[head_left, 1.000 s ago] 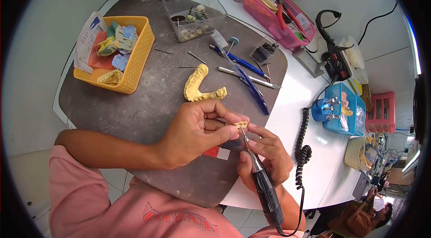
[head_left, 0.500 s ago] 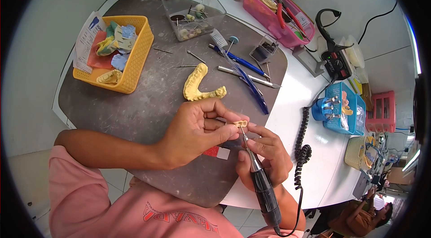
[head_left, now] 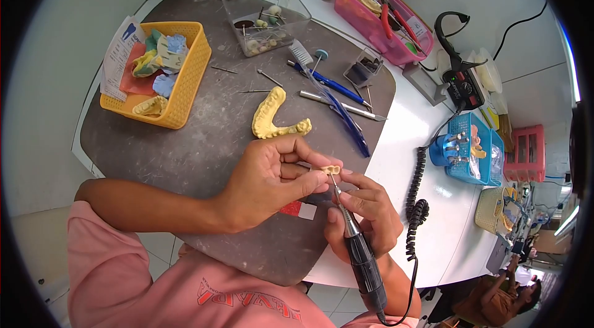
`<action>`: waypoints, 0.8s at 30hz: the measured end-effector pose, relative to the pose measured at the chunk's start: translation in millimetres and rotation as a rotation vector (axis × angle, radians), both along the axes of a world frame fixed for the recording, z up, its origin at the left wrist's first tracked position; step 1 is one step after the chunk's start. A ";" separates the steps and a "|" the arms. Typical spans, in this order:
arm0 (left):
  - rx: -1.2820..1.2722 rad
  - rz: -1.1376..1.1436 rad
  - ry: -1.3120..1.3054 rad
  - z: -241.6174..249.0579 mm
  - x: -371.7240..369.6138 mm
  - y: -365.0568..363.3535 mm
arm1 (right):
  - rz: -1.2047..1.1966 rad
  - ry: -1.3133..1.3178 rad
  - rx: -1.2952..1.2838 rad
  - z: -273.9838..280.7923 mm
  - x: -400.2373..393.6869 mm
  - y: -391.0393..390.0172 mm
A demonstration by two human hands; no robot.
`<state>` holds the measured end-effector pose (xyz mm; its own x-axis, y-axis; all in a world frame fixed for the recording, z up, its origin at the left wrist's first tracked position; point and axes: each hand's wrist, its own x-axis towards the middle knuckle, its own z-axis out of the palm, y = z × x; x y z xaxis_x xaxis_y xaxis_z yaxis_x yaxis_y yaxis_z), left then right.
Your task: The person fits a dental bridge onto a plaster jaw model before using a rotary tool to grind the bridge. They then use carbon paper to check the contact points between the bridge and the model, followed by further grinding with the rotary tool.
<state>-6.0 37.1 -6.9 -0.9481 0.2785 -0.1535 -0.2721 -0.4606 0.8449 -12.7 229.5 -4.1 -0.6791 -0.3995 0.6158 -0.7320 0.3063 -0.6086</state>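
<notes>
Left hand (head_left: 272, 179) has the little cream piece (head_left: 331, 170) pinched right at the fingertips, thumb and fingers nearly closed, so it pokes out at the end of the grip, above the gray mat (head_left: 216, 149). Right hand (head_left: 371, 217) is wrapped pen-style round the black rotary tool (head_left: 362, 260), its thin tip up against the piece. Fingertips cover part of the piece, and I can't make out the tip's very end.
</notes>
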 end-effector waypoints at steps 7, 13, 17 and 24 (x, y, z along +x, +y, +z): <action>-0.014 0.010 0.021 0.1 -0.1 0.0 | -0.009 -0.010 -0.015 -0.9 0.1 -0.1; -0.023 0.007 0.013 2.7 -0.5 0.4 | -0.001 0.001 0.011 1.4 -0.1 -0.2; -0.026 0.010 0.025 2.4 -0.4 0.9 | 0.009 0.017 0.013 1.8 -0.7 -0.9; -0.014 0.010 0.013 2.0 -0.2 0.3 | 0.009 0.012 -0.005 1.0 -0.9 -1.0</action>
